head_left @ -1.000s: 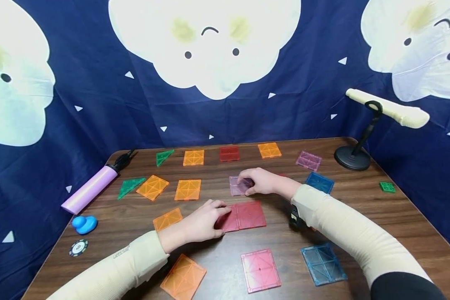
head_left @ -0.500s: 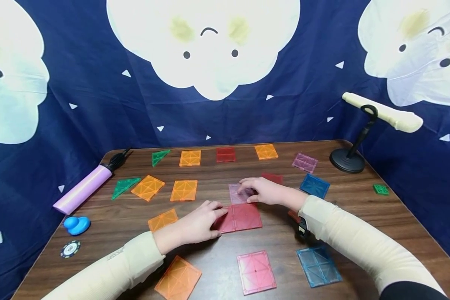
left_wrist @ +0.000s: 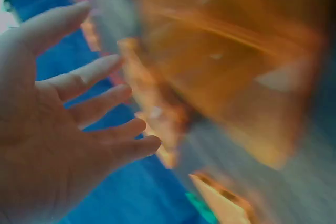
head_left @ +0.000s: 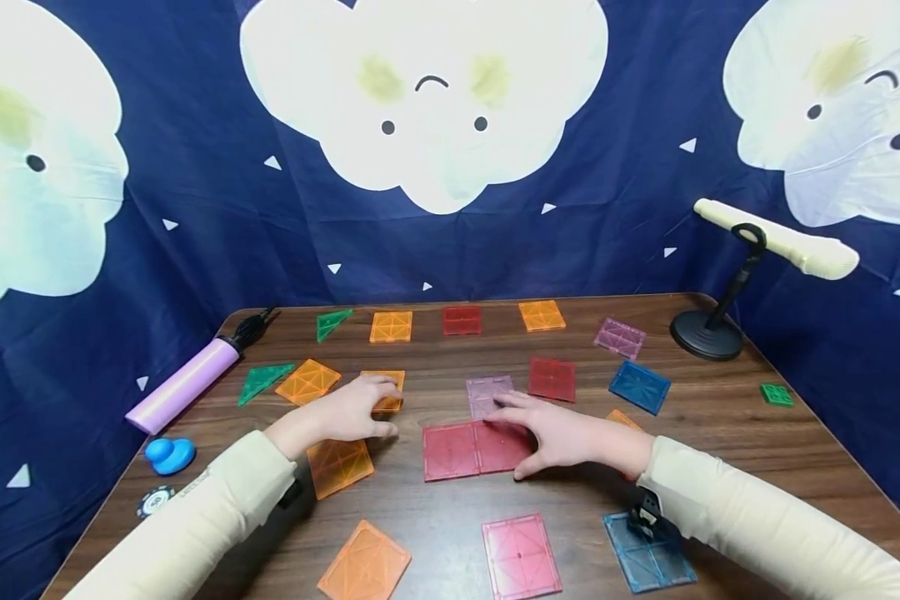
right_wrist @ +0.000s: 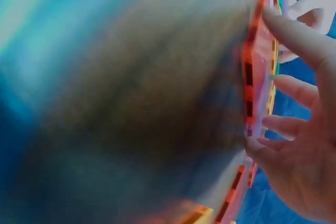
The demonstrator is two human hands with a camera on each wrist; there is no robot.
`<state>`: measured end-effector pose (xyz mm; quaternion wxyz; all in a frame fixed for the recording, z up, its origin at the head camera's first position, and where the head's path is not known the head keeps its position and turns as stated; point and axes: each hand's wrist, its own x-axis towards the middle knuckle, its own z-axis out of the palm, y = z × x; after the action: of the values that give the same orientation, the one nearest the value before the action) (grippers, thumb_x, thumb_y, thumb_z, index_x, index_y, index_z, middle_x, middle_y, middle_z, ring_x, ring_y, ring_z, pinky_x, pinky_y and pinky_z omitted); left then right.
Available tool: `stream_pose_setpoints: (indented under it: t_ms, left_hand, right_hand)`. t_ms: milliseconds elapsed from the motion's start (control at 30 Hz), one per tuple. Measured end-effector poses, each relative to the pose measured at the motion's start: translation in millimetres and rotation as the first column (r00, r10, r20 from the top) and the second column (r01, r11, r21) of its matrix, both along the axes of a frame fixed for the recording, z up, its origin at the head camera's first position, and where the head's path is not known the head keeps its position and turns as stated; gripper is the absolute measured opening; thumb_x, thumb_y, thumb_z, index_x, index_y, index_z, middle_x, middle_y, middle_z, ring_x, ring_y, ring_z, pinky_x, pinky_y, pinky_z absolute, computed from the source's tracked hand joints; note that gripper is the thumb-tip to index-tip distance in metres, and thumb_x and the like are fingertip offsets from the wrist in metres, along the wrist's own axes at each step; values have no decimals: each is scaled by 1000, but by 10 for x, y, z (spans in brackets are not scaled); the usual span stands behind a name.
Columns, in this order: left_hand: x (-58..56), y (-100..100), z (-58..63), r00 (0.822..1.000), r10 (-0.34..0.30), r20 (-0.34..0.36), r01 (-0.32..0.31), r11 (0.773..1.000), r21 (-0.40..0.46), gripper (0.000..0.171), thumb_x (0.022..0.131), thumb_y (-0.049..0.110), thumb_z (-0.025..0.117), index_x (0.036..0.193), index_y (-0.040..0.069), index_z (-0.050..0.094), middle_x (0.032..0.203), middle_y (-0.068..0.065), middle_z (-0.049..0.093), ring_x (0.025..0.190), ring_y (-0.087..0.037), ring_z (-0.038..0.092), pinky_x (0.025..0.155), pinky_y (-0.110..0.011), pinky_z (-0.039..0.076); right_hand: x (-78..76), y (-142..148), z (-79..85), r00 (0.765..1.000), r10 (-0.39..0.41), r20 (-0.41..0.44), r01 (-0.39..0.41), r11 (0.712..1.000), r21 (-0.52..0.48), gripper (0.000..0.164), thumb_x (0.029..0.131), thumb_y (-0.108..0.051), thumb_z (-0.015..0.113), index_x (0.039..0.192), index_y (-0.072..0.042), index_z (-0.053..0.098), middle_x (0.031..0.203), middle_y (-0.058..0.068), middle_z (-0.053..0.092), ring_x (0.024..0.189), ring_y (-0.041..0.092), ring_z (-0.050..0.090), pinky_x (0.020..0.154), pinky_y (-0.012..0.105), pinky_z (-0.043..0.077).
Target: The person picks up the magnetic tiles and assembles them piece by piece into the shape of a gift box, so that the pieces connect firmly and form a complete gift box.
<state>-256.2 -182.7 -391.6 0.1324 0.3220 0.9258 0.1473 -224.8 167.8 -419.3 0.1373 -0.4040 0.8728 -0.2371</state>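
Two translucent red square tiles, a left one (head_left: pixel 450 452) and a right one (head_left: pixel 498 446), lie edge to edge mid-table. Against their far edge sits a pale purple tile (head_left: pixel 487 392). My right hand (head_left: pixel 558 429) is over the right red tile, fingers spread and the thumb near its right corner. In the right wrist view those fingers are close to the red tile's edge (right_wrist: pixel 249 85); firm contact cannot be told. My left hand (head_left: pixel 345 410) holds nothing and hovers between an orange tile (head_left: pixel 392 403), partly hidden behind it, and a nearer orange tile (head_left: pixel 339 467).
Other tiles lie around: pink (head_left: pixel 522 554), blue (head_left: pixel 648 554), dark blue (head_left: pixel 640 386), red (head_left: pixel 552 379), orange (head_left: pixel 365 562) and green triangles (head_left: pixel 264 382). At left are a lilac pump (head_left: pixel 183 387), blue duck (head_left: pixel 170 456) and poker chip (head_left: pixel 154 501). A black stand (head_left: pixel 707 335) stands right.
The purple tile came nearer with my right hand and now meets the red pair. That hand has since shifted onto the right red tile. My left hand left the red tile and moved left.
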Motion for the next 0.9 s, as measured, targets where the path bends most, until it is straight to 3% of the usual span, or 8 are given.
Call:
stream_pose_setpoints:
  t_ms: [133,333,500,700,900]
  left_hand:
    - [-19,-52,-58,998,0,56,0,1000,6,63,93,31,71,144,-2,55,154,-27,41,142,-47,36,113,-60,31]
    - [40,64,-122,999,-13,45,13,1000,13,71,91,27,70,148,-7,46,154,-25,43,144,-46,33,115,-58,29]
    - [77,241,-139,998,-51,26,50,998,24,70,91,28,67,147,-9,47,154,-24,43,144,-43,34,116,-55,28]
    - [56,485,-135,997,-75,4,75,997,9,80,90,43,70,147,-8,47,152,-24,46,144,-39,38,116,-50,31]
    - [82,558,-159,995,-97,14,96,995,28,87,85,51,75,145,-6,50,149,-21,50,142,-37,41,115,-50,33]
  right_hand:
    - [55,-13,-21,998,-43,-47,44,999,27,74,81,-26,87,146,-9,56,160,23,33,148,44,27,111,60,34]
    - [82,-78,-21,996,-71,-61,73,997,28,71,79,-23,86,142,-7,59,159,24,35,146,43,32,110,57,38]
    - [86,-132,-25,995,-78,-56,79,996,31,70,79,-23,85,142,-8,60,158,24,36,145,43,33,109,57,39]
    - [62,-127,4,994,-90,-58,93,995,43,70,79,-23,86,142,-8,60,158,24,37,144,44,35,109,58,39]
    - [67,-158,-12,994,-96,-45,98,994,48,70,80,-24,86,143,-9,59,159,22,35,146,42,33,110,57,38]
